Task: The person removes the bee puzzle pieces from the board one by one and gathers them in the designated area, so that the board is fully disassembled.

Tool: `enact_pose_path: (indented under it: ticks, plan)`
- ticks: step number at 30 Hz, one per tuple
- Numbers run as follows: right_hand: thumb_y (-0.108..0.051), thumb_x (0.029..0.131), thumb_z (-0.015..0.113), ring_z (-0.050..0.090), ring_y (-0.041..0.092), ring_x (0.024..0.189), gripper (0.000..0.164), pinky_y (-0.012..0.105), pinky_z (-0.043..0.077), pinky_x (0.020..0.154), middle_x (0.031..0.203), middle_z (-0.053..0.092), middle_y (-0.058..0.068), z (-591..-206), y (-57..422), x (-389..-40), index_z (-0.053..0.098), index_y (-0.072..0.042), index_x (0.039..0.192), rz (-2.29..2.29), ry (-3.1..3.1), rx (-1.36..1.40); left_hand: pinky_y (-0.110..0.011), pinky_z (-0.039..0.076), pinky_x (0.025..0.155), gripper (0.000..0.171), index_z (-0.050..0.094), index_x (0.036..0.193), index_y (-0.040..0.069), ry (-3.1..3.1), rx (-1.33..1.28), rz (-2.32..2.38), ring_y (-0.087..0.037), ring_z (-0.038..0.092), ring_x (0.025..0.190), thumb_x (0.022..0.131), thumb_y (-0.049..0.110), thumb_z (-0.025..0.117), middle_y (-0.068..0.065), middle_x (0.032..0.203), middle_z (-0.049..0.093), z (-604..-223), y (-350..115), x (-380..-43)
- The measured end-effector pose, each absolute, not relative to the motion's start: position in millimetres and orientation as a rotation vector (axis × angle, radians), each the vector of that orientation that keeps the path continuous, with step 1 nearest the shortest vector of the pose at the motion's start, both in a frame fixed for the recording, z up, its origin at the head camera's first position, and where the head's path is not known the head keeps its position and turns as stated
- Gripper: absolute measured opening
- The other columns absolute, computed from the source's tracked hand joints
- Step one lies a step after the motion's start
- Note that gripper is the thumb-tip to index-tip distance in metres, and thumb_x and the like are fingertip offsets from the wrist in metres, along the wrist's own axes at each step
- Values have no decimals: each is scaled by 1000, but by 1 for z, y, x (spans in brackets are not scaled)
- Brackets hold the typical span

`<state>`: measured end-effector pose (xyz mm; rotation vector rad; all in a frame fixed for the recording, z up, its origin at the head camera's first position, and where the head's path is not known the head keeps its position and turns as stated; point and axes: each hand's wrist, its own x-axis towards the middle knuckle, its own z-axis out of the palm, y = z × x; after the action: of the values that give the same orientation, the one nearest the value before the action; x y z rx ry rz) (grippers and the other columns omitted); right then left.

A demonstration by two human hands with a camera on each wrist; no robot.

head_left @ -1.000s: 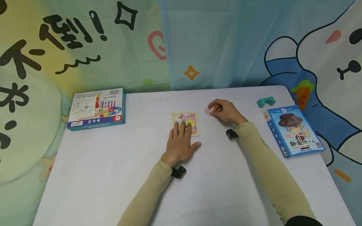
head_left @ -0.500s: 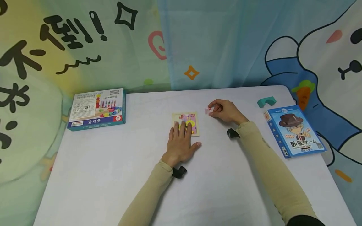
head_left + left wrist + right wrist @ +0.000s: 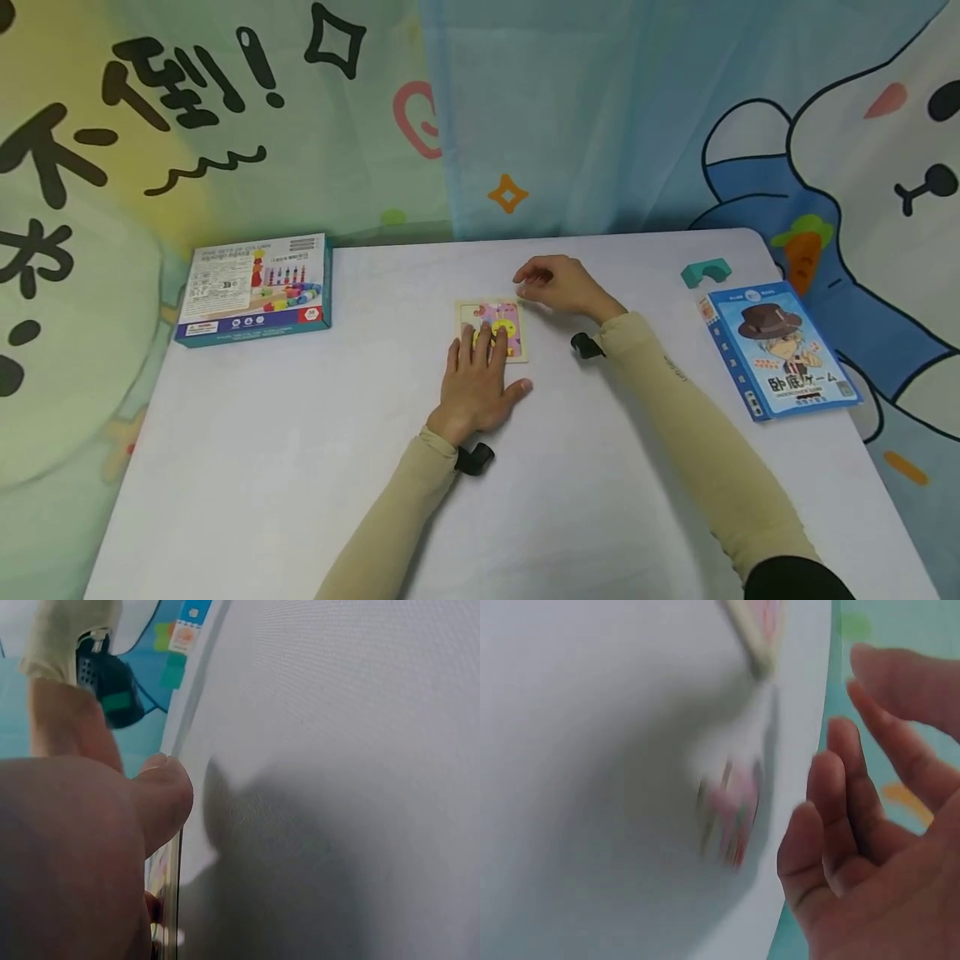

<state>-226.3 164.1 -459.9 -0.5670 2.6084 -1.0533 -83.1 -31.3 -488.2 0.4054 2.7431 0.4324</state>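
A small picture puzzle board (image 3: pixel 517 343) with a pink and yellow picture lies mid-table. My left hand (image 3: pixel 476 392) rests on its lower part, fingers straight and thumb spread; in the left wrist view the board's edge (image 3: pixel 172 900) shows beyond the thumb. Just above the board's upper right corner is my right hand (image 3: pixel 558 285), fingers loosely bent. In the right wrist view its thumb and fingers (image 3: pixel 829 784) have nothing between them. Small pink pieces (image 3: pixel 732 814), blurred there, lie on the table beside that hand; in the head view the hand hides them.
A game box with block pictures (image 3: pixel 255 287) lies at the back left. On the right is a blue game box (image 3: pixel 783 350), with a green arch block (image 3: pixel 706 272) behind it. A printed curtain (image 3: pixel 570 108) hangs behind the white table (image 3: pixel 300 433).
My right hand has let go of the small pink piece it pinched and moved left, toward the puzzle board's upper right corner. The left hand stays in place on the board.
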Motion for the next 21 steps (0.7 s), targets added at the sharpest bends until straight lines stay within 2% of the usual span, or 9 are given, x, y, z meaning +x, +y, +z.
enact_pose_path:
  ticks: [9,21]
  plan:
    - [-12,99,72,67,29,111,18,48,51,105,115,77,11,-452,115,-226,80,-7,114,-919,2452,-784,-57,4,133,88,13,172,12,2708,424,470,-41,-3,166,107,62,45,-15,180,6,-486,-33,-82]
    - [-11,97,77,66,28,112,7,46,51,106,109,78,8,-458,97,-230,81,-9,103,-788,2452,-777,-56,4,134,88,12,172,12,2724,411,474,-39,-3,166,107,62,45,-14,180,5,-485,-34,-80]
